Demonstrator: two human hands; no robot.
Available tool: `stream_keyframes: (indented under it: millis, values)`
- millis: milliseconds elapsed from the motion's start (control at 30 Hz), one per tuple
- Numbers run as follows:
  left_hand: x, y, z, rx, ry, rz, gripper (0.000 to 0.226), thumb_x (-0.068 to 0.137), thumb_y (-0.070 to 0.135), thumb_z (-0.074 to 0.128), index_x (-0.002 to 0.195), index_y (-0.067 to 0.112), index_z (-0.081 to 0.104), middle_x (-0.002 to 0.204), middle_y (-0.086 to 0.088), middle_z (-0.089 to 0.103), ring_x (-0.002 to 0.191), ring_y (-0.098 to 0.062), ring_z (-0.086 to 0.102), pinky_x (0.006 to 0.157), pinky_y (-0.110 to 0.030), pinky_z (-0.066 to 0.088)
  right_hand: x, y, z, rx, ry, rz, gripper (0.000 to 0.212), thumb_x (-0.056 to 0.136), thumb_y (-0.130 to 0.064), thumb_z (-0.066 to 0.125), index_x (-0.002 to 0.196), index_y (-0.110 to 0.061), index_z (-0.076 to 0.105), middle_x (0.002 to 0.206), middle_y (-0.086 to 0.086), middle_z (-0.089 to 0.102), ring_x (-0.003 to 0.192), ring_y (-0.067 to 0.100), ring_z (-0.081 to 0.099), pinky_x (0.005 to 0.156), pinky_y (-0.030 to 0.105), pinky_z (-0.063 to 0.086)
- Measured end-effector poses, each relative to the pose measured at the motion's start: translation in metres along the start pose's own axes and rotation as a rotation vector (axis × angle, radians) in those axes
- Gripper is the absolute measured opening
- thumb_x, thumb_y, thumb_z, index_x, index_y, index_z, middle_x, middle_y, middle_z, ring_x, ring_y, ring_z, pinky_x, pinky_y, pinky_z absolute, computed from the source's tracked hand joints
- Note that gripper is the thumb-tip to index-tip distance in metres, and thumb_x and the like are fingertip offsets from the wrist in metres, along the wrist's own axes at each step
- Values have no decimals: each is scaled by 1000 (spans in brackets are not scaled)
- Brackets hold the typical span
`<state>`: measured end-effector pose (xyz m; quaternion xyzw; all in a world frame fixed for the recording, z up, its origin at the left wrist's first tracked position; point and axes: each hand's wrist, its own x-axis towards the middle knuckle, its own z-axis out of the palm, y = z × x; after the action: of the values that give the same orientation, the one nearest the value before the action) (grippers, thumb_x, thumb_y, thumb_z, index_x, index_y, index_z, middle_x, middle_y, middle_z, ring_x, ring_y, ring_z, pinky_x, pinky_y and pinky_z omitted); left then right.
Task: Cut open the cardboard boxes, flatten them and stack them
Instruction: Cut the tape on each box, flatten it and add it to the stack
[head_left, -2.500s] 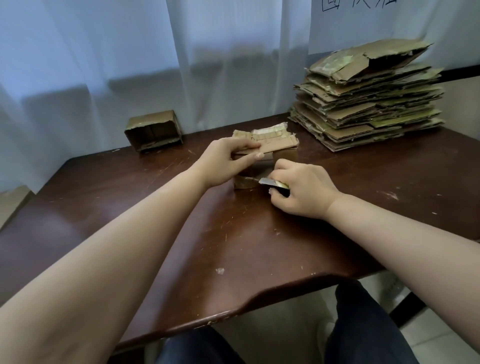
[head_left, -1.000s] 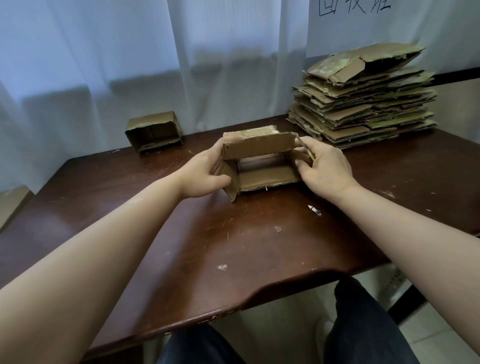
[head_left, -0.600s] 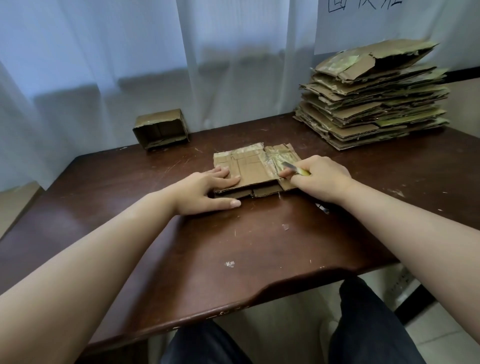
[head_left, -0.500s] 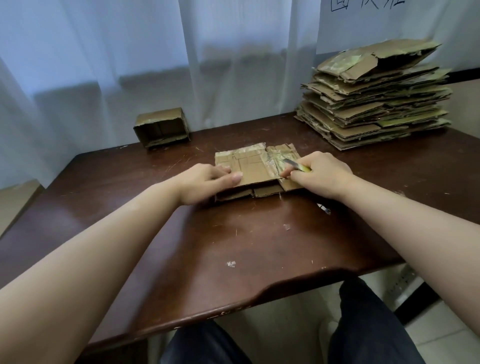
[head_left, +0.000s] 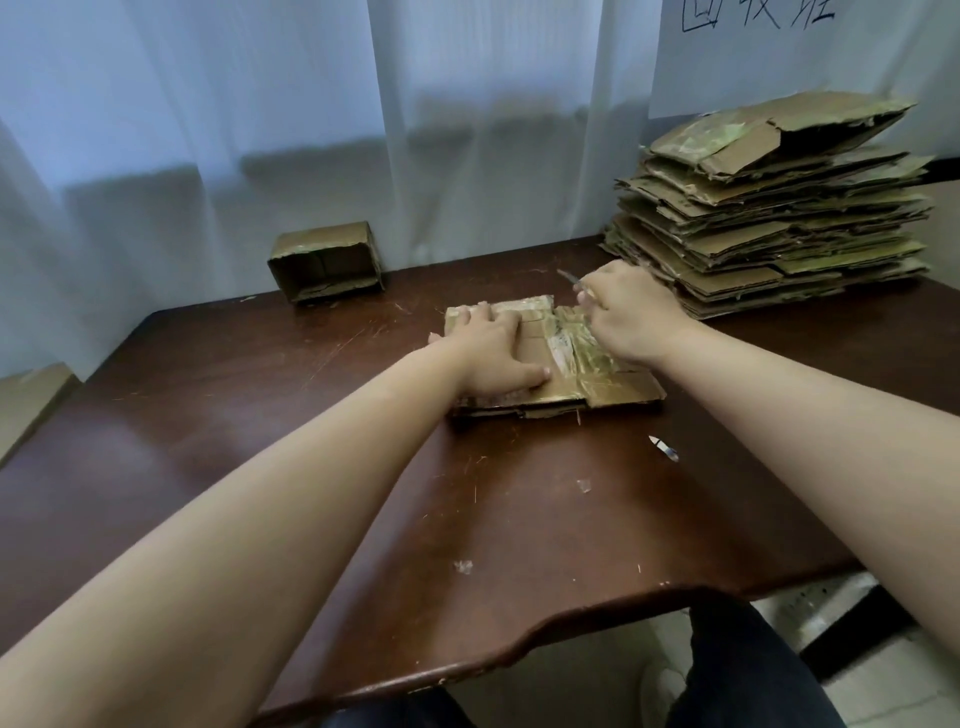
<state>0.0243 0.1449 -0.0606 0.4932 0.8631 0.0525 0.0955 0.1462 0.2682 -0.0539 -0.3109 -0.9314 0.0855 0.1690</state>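
Note:
A flattened cardboard box (head_left: 576, 364) with shiny tape lies in the middle of the dark wooden table (head_left: 260, 415). My left hand (head_left: 488, 353) presses flat on its left half, fingers straight. My right hand (head_left: 628, 312) rests on the box's far right corner and grips a small knife (head_left: 569, 277), its blade poking out to the far left. A tall stack of flattened boxes (head_left: 769, 208) stands at the back right. One small open box (head_left: 326, 261) lies on its side at the back left.
A small blade-like scrap (head_left: 664, 448) lies on the table right of the box, with bits of tape and cardboard fibres nearer me. White curtains hang behind the table. A paper sign (head_left: 779, 47) is above the stack. My legs show below the chipped front edge.
The box was held open between both hands, then pushed flat on the table. My left hand has since slid onto its top and my right hand has moved toward the far right corner.

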Motion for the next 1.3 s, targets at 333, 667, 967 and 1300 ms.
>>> stream_keyframes:
  millis: [333,667,967,1300]
  values:
    - [17,11,13,29,268,-10,54,95,45,37,135,9,40,138,-17,43,129,-34,38,107,-46,29,6,2,34,98,-128,101,32,101,-33,35,119,-18,56,123,11,61,117,32,52,88,38,41]
    - [27,0,34,88,88,8,68,96,59,18,154,28,1,163,-3,-5,149,-23,-7,118,-51,-1,12,6,46,11,-252,65,57,101,-48,26,152,-22,20,161,4,9,148,19,1,118,45,9]
    - [25,1,29,49,42,9,69,96,58,23,155,26,5,163,-4,-3,149,-22,-5,117,-49,0,5,2,52,-118,-122,-23,54,102,-38,26,151,-14,25,159,9,19,148,23,9,120,43,9]
    - [10,-12,32,134,100,69,75,97,61,19,155,17,2,162,-8,-5,149,-25,-7,118,-46,0,7,-4,49,-63,-228,-87,50,103,-36,28,150,-21,25,159,12,15,148,24,8,120,42,2]
